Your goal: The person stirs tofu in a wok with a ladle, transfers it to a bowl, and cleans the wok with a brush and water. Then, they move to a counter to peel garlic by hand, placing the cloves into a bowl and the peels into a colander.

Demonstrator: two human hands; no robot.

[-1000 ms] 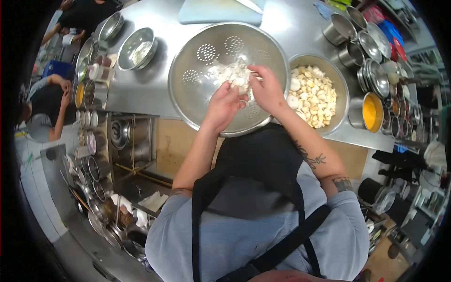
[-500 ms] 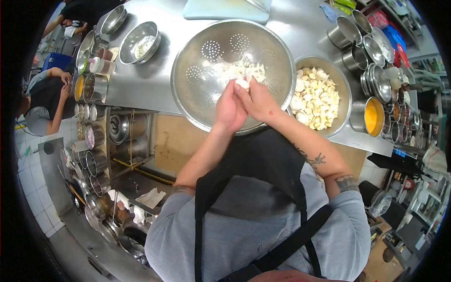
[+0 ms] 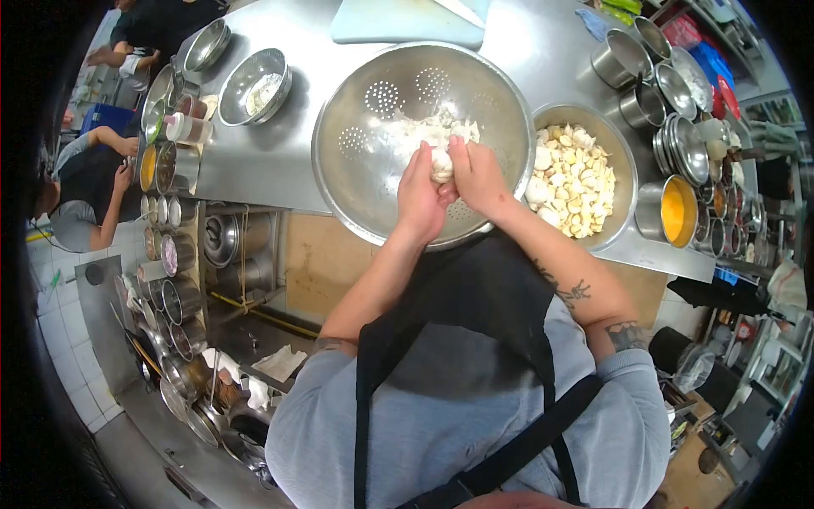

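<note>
Here, over the steel colander (image 3: 365,161), the left hand (image 3: 418,197) and right hand (image 3: 477,176) pinch one garlic head (image 3: 441,163) between closed fingers, apparently mid-peeling; next, loosened cloves likely need dropping into the adjacent bowl of peeled cloves (image 3: 577,178).

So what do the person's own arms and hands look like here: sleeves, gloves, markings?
Both hands are bare, no gloves: left hand, right hand. The forearms are bare too, with grey sleeves pushed up to about the elbows. The right forearm bears dark tattoos, one by the sleeve edge. A black apron with shoulder straps covers the chest.
</note>
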